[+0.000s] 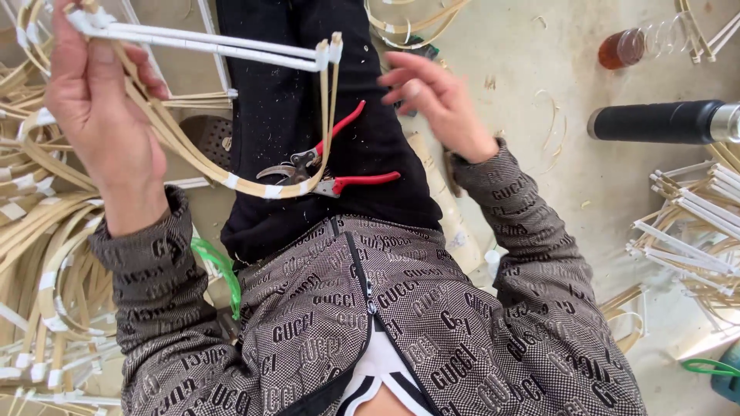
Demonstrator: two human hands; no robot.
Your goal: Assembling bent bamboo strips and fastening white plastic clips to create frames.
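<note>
My left hand (100,115) grips one end of a bamboo frame (231,181) made of curved pale strips joined with white tape and white straight rods across the top. The frame hangs over my lap. My right hand (432,92) hovers to the right of the frame with its fingers spread, holding nothing. Red-handled pruning shears (331,166) lie open on my black trousers, just under the frame's lower curve.
A heap of bent bamboo strips (38,231) fills the left side. More taped frames (694,223) lie at the right. A black cylinder (663,122) and a plastic bottle with brown liquid (640,42) rest on the concrete floor. Green plastic (220,270) shows by my left hip.
</note>
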